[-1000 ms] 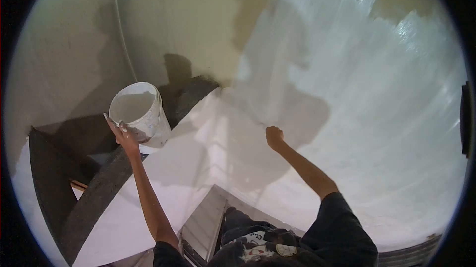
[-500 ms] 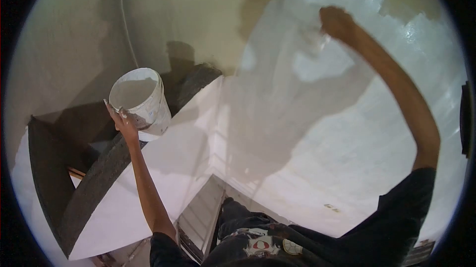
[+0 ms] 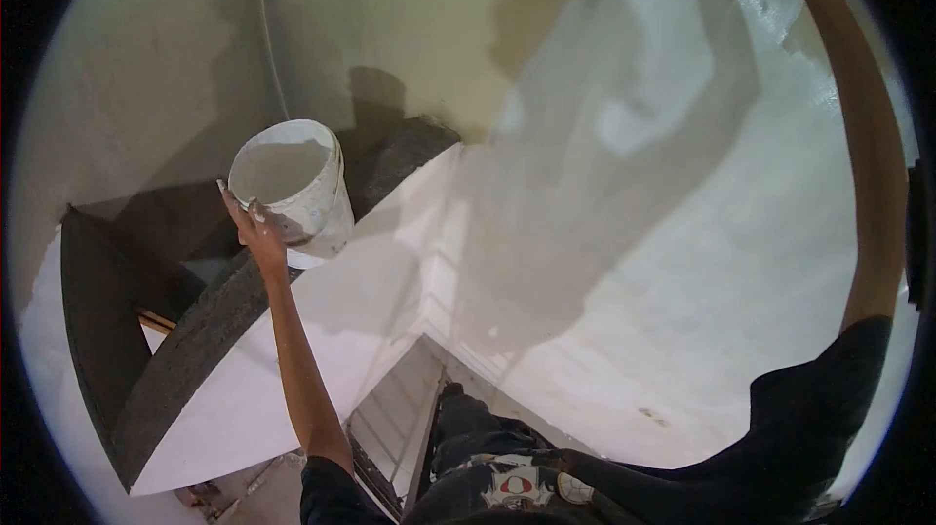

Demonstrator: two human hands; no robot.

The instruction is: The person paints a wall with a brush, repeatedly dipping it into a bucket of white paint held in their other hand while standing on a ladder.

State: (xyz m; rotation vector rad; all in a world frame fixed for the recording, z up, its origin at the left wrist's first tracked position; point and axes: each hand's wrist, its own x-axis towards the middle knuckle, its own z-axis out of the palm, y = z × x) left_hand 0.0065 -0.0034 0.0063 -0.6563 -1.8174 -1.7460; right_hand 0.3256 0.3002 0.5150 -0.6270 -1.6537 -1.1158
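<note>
A: Where is the white bucket [image 3: 317,218]?

B: Left of centre in the frame, its round mouth facing up and a little towards the camera. It is by the dark ledge [image 3: 207,335] that slants up to the right — whether it rests there, I cannot tell.

A: And the left hand [image 3: 261,237]?

B: At the bucket's lower left side, touching it near the rim. Its fingers are apart, with whitish smears on them; I cannot tell how firmly they grip.

A: What about the right hand?

B: It is beyond the frame, so I cannot tell how its fingers stand or what they hold. The right arm [image 3: 873,150] runs up the right side and leaves at the upper right.

A: What lies around them?

B: A wall [image 3: 682,281] with whitish coating fills much of the right side, yellowish near the top centre. Shadows fall across it. A thin cable [image 3: 265,23] hangs at the upper left — its lower end meets the view just above the bucket. A dark shirt [image 3: 780,423] shows at the bottom.
</note>
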